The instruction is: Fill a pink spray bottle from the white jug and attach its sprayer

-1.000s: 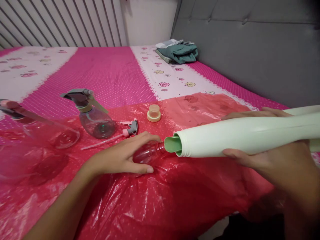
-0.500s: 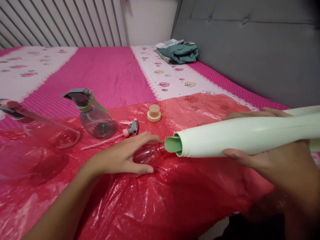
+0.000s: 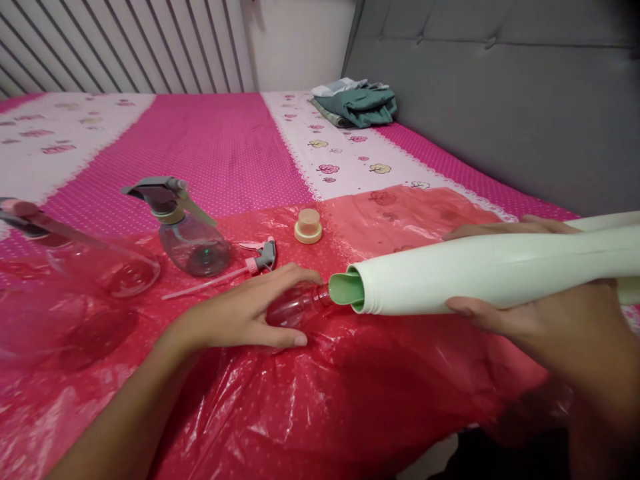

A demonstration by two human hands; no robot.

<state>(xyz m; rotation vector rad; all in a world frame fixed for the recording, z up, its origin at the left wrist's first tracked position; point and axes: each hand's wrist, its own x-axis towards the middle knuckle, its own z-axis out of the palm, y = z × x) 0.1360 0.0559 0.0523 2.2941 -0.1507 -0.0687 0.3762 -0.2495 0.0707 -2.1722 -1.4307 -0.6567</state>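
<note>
Holding a small transparent plastic bottle (image 3: 290,310) in your left hand (image 3: 243,310), in the head view, you grip a long pale-green plastic bottle (image 3: 490,268) with your right hand (image 3: 545,330). Its green spout (image 3: 344,289) is at the small bottle's mouth (image 3: 324,295), over the shiny red plastic sheet (image 3: 310,413).

Soft, middling light fills the scene; its source is out of view. White glints streak the creased red plastic sheet (image 3: 240,413), which darkens into shadow below the pale jug (image 3: 450,273). The lower right sinks to near black, and the upper right corner is dark too. The right hand (image 3: 555,327) looks soft toward the wrist. Wide-angle stretching shows toward the edges.
</note>
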